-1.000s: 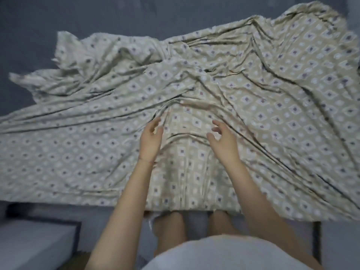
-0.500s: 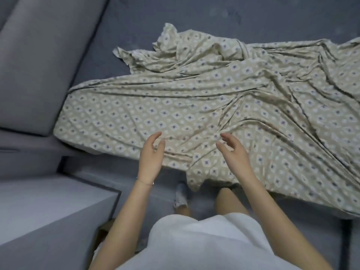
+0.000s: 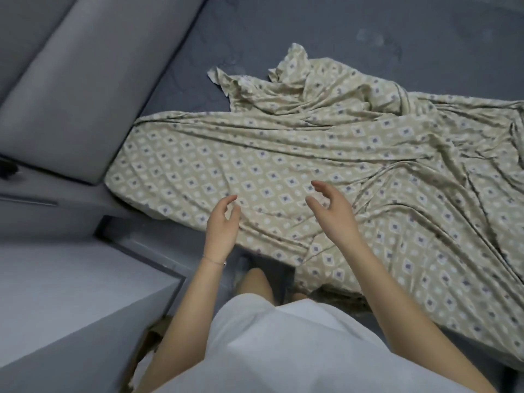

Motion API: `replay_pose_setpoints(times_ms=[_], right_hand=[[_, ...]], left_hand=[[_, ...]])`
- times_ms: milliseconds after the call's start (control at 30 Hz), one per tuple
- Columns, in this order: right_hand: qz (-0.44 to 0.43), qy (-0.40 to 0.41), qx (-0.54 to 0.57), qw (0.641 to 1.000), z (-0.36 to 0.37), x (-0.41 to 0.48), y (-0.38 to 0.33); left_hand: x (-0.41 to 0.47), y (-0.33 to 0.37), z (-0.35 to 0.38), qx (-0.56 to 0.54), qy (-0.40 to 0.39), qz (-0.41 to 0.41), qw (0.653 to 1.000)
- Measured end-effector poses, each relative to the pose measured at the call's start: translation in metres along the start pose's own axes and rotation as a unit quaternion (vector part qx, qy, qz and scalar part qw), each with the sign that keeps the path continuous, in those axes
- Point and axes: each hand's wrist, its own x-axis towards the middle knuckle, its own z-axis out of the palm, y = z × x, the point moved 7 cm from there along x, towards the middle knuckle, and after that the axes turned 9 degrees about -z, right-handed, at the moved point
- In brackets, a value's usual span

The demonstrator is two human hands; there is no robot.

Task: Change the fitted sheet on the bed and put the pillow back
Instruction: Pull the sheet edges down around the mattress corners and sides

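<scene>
A beige fitted sheet (image 3: 297, 165) with a diamond pattern lies rumpled across the near half of the dark grey mattress (image 3: 283, 38). Its far edge is bunched in the middle of the bed, and its near edge hangs over the bed's side. One corner reaches the headboard end at the left. My left hand (image 3: 222, 225) and my right hand (image 3: 331, 214) hover just above the sheet's near edge, fingers apart and curled, holding nothing. No pillow is in view.
A padded grey headboard (image 3: 85, 80) runs along the left. A grey bedside unit (image 3: 71, 293) stands at the lower left, close to my legs. I stand in the narrow gap beside the bed.
My view has swung left toward the headboard end, so the sheet's left corner and the bedside unit came into sight. Both hands stayed open and lifted off the sheet.
</scene>
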Motion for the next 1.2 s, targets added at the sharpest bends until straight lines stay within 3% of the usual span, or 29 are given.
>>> replay_pose_setpoints(times_ms=[233, 433, 633, 867, 1067, 1133, 1200], right_hand=[[0.054, 0.011, 0.016, 0.998, 0.094, 0.088, -0.026], [0.107, 0.088, 0.050, 0.989, 0.180, 0.194, -0.072], [0.089, 0.143, 0.051, 0.984, 0.224, 0.290, -0.118], [0.098, 0.137, 0.025, 0.985, 0.251, 0.397, -0.077], [0.049, 0.085, -0.123, 0.987, 0.268, 0.514, 0.013], [0.043, 0.068, -0.202, 0.976, 0.266, 0.544, 0.045], [0.067, 0.037, -0.261, 0.962, 0.263, 0.570, 0.074]], left_hand=[[0.116, 0.014, -0.065, 0.000, -0.017, -0.018, 1.000], [0.258, 0.055, -0.137, 0.046, -0.086, -0.013, 0.995], [0.384, 0.109, -0.173, 0.097, -0.123, 0.032, 0.987], [0.521, 0.110, -0.110, 0.140, -0.142, 0.037, 0.979], [0.631, 0.061, 0.004, 0.164, -0.189, -0.026, 0.968], [0.654, 0.036, 0.046, 0.221, -0.210, -0.040, 0.951], [0.666, 0.023, 0.078, 0.359, -0.195, 0.025, 0.913]])
